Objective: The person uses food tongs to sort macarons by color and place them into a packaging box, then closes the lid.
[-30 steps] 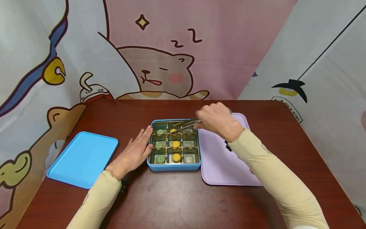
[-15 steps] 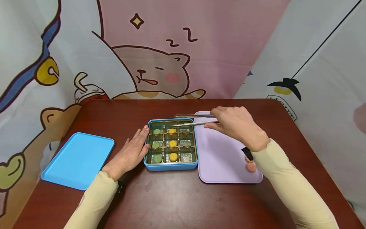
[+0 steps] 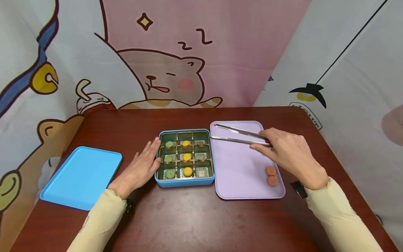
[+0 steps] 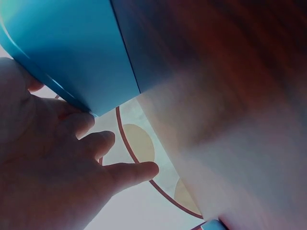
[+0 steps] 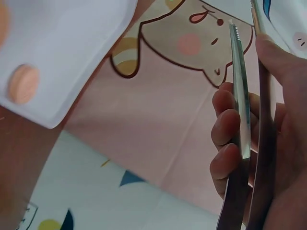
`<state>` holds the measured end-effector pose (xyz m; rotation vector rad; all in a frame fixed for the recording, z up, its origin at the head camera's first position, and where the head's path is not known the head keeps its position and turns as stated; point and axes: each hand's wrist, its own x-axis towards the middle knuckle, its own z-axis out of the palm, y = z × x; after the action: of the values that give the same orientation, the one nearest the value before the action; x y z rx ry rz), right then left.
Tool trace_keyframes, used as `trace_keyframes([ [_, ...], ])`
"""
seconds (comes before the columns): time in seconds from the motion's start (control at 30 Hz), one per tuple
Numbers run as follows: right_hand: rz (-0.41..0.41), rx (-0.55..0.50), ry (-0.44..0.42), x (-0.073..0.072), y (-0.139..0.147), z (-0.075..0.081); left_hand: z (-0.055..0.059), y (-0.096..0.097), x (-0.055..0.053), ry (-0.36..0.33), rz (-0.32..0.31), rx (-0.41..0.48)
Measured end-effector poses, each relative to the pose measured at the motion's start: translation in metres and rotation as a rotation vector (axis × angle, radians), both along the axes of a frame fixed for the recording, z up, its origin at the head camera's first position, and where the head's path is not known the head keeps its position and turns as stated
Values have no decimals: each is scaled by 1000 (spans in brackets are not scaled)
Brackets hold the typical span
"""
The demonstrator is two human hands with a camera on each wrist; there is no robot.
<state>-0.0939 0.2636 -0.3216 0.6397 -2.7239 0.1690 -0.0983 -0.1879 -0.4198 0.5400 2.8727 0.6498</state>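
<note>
My left hand (image 3: 140,171) lies with extended fingers against the left side of a blue box (image 3: 185,182). Its gold insert is divided into compartments. Three green macarons (image 3: 170,174) fill the left column and three yellow macarons (image 3: 187,171) the middle one; the right column holds none. My right hand (image 3: 291,152) grips metal tongs (image 3: 240,140) over a lilac tray (image 3: 242,175), their tips pointing left. Nothing is between the tongs' parted arms, as the right wrist view also shows. Two pinkish-brown macarons (image 3: 271,170) sit at the tray's right side, below the right hand.
A flat light-blue tray or lid (image 3: 83,175) lies at the left of the brown table (image 3: 185,217). The lilac tray stands right beside the box. Behind the table hangs a cloth (image 3: 245,52) printed with cartoon animals.
My right hand has drawn the tongs out of the box, to the right and over the lilac tray, and their arms have spread. Both pinkish-brown macarons have come into view. My left hand stays at the box.
</note>
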Motion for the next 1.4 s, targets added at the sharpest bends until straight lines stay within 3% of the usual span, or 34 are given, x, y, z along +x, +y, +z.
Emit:
trace_keyframes([
  [0.3, -83, -55, 28, 24, 36, -19, 1, 1, 0, -1, 4, 4],
  [0.6, -194, -54, -15, 40, 77, -40, 1, -1, 3, -13, -1, 13],
  [0.87, -289, 22, -80, 53, 110, -49, 1, -1, 2, -13, -8, 21],
  [1.2, -325, 94, -123, 62, 124, -52, 2, -1, 0, -9, -13, 13],
  [1.4, -298, 86, -74, 62, 124, -54, 2, -1, 1, -12, -10, 11],
])
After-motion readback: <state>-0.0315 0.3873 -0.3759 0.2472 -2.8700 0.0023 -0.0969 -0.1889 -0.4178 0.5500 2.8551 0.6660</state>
